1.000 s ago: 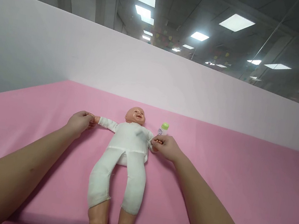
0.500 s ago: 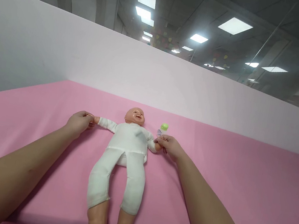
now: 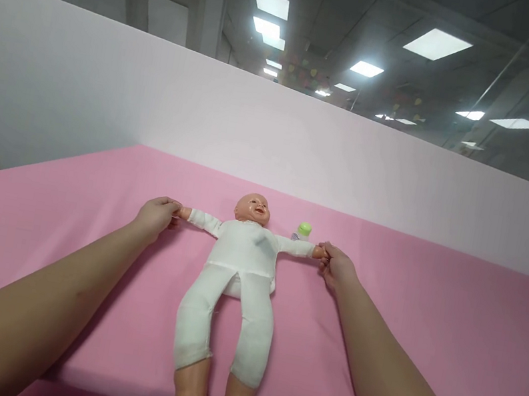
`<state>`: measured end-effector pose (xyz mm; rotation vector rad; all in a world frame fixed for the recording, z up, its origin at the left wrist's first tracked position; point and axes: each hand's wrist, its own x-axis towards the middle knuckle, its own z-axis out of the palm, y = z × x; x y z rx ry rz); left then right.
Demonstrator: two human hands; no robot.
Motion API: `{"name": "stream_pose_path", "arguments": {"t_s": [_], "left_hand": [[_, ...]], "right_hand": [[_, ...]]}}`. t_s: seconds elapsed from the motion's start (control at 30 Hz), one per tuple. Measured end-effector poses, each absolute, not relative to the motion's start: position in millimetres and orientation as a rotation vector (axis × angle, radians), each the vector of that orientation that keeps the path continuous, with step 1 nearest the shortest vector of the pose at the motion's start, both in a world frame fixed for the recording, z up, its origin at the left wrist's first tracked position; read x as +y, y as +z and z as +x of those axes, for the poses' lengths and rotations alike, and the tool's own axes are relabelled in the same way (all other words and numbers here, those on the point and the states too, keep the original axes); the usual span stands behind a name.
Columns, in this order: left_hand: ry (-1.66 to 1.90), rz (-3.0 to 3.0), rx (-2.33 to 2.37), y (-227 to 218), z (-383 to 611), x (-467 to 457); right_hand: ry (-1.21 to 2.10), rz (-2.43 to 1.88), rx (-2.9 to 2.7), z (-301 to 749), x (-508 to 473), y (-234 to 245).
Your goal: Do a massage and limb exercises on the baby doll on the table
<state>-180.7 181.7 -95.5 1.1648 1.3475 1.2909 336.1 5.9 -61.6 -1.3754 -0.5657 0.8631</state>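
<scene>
A baby doll [image 3: 246,249] with a soft white body lies on its back, its head away from me and its feet toward me. My left hand [image 3: 157,215] pinches the doll's hand on the left side. On the other side, my right hand [image 3: 338,268] is closed on the doll's other hand. Both doll arms are stretched straight out sideways. Just behind the doll's arm on the right stands a small bottle [image 3: 304,230] with a green cap, its lower part hidden by that arm.
A pink padded surface [image 3: 123,316] lies under the doll, its front edge near the doll's ankles. Along the back and left runs a pale wall panel [image 3: 256,129]. Beyond it are a door [image 3: 168,13] and lit ceiling panels.
My right hand has moved outward to the right, and the doll's arm there has gone from bent down to straight out sideways. My left hand keeps its hold. The view has shifted slightly.
</scene>
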Motion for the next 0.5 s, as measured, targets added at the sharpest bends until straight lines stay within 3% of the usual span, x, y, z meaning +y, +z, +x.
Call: {"name": "stream_pose_path", "arguments": {"t_s": [0.5], "left_hand": [[1.304,1.160,1.320,-93.0,-176.0,177.2]], "right_hand": [[0.871,-1.456,-0.833,331.8,4.9,-68.1]]}}
